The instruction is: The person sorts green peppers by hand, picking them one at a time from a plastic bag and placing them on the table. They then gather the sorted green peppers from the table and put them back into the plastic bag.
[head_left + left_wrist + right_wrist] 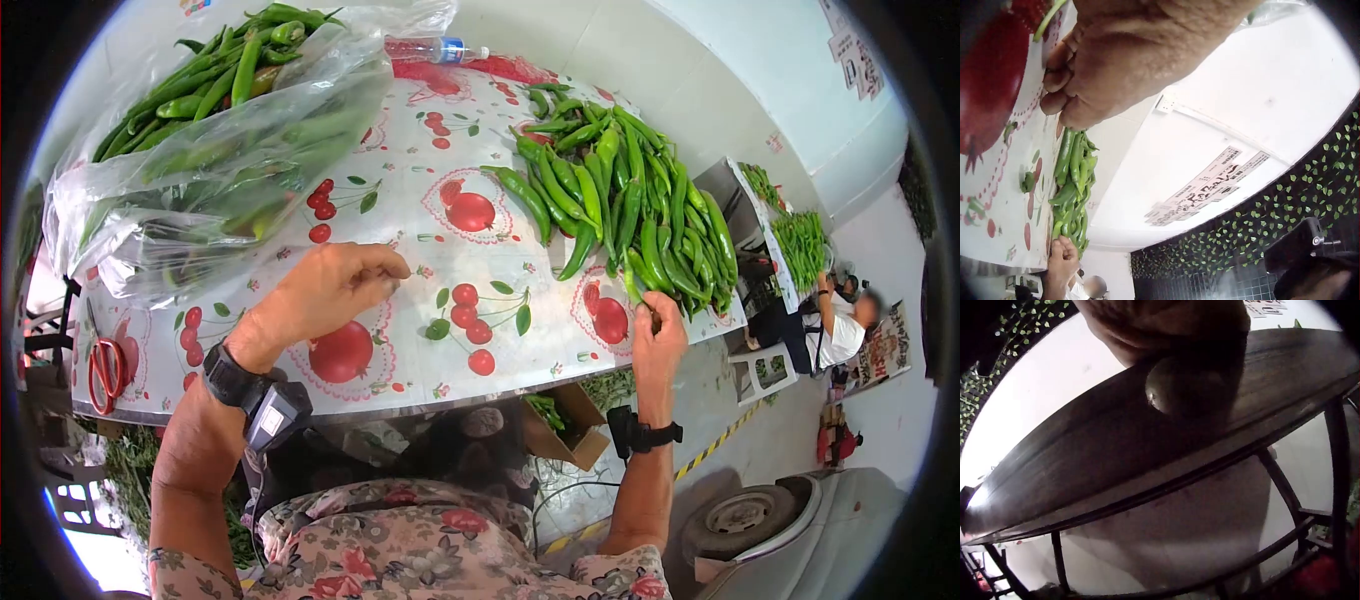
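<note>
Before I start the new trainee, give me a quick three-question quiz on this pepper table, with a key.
1. Multiple choice. The peppers heaped at the far left are in: A, a metal bowl; B, a clear plastic bag; C, a wicker basket.
2. True or false. The red-handled scissors lie to the right of the loose pepper pile.
3. Short answer. Which hand is nearer the loose pepper pile?

Key
1. B.
2. False; they lie at the left end of the patterned tablecloth.
3. The right hand, at the pile's front edge; the left hand is over the tablecloth.
</note>
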The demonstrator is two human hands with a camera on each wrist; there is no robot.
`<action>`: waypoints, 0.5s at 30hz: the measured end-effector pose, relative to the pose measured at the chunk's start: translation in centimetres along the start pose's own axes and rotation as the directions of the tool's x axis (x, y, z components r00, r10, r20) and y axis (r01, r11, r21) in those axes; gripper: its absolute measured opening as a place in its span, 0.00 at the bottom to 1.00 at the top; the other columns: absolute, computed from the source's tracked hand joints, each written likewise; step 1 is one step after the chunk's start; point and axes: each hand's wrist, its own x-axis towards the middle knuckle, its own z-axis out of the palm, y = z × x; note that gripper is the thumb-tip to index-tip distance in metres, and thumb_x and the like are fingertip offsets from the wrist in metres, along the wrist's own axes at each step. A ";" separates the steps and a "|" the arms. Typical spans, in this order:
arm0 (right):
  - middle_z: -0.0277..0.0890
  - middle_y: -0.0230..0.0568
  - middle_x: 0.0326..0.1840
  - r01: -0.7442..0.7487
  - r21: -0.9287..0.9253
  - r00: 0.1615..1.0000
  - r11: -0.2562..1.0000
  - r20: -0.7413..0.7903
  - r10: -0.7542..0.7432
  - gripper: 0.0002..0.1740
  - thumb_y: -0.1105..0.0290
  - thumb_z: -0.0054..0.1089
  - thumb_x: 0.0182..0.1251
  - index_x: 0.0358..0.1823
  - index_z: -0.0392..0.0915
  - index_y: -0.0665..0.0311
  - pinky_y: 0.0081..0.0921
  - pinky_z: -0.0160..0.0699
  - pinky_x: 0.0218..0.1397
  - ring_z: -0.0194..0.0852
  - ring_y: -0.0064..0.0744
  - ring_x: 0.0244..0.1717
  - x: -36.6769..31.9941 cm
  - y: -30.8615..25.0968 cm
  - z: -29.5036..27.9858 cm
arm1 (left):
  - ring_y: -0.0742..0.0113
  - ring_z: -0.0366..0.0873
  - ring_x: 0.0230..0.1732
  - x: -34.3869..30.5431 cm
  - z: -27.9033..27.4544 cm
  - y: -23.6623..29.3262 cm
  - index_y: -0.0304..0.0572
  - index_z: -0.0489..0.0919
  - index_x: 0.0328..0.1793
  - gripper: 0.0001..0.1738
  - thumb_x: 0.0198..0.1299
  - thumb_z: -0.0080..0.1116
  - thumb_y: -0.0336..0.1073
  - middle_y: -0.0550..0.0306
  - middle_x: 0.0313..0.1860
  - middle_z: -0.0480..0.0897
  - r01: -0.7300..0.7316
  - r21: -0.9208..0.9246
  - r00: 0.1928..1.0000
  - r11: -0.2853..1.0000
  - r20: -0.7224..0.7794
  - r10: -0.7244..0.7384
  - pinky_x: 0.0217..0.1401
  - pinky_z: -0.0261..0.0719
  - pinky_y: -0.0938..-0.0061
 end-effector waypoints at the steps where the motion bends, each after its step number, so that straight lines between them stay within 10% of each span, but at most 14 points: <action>1: 0.76 0.44 0.39 -0.007 0.013 0.998 1.000 -0.056 0.008 0.11 0.75 0.57 0.56 0.41 0.75 0.67 0.35 0.72 0.46 0.74 0.41 0.41 0.2 -0.1 -0.1 | 0.72 0.77 0.36 0.1 0.0 0.0 0.35 0.79 0.46 0.13 0.55 0.51 0.27 0.55 0.34 0.81 0.003 0.015 1.000 1.000 0.003 -0.003 0.42 0.75 0.77; 6: 0.74 0.44 0.43 0.202 -0.309 0.947 0.929 -0.180 -0.266 0.15 0.77 0.59 0.54 0.45 0.73 0.66 0.36 0.69 0.51 0.70 0.45 0.46 2.1 1.0 -0.6 | 0.69 0.79 0.36 0.2 0.3 -0.3 0.36 0.79 0.46 0.12 0.56 0.51 0.28 0.53 0.36 0.82 -0.014 -0.024 0.999 1.000 -0.043 0.013 0.41 0.76 0.76; 15: 0.73 0.44 0.47 0.158 -0.304 0.986 0.940 -0.004 -0.167 0.21 0.77 0.64 0.48 0.47 0.72 0.65 0.38 0.65 0.56 0.65 0.48 0.52 3.1 0.7 0.0 | 0.72 0.80 0.39 0.6 -0.3 -0.3 0.34 0.78 0.46 0.11 0.57 0.51 0.27 0.54 0.37 0.82 0.056 -0.073 0.997 0.996 -0.042 -0.059 0.43 0.76 0.77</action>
